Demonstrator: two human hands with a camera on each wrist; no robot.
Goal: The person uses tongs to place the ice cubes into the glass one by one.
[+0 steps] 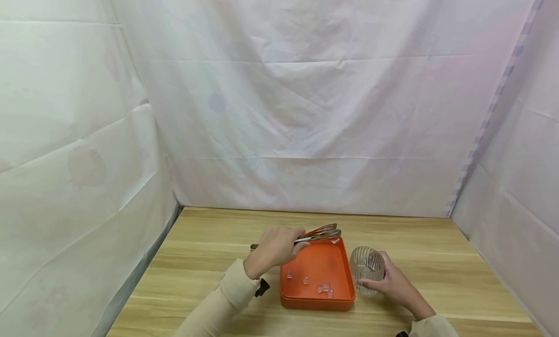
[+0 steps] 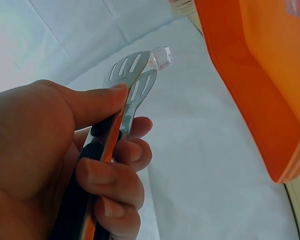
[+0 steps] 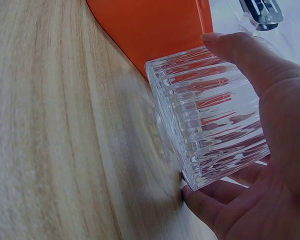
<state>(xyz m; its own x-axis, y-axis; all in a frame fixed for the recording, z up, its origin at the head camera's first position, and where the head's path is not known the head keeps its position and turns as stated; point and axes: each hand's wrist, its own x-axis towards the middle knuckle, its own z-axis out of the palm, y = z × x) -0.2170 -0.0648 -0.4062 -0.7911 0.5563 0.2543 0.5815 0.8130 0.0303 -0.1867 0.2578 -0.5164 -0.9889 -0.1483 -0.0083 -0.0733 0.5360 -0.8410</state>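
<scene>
My left hand (image 1: pixel 276 249) grips metal tongs (image 1: pixel 320 234) with slotted heads, held above the far part of an orange tray (image 1: pixel 316 304). At the tongs' tips is a clear cube (image 2: pixel 161 58), resembling an ice cube. Several more clear cubes (image 1: pixel 326 287) lie in the near part of the tray. Right of the tray, my right hand (image 1: pixel 395 282) holds a clear ribbed glass (image 3: pixel 205 115) round its side, thumb on one side and fingers on the other. The glass's mouth faces up; whether its base touches the table I cannot tell.
The wooden table (image 1: pixel 209 259) carries the tray near its front middle. White cloth (image 1: pixel 305 109) hangs behind the table and along both sides. Close to the tray's right wall stands the glass.
</scene>
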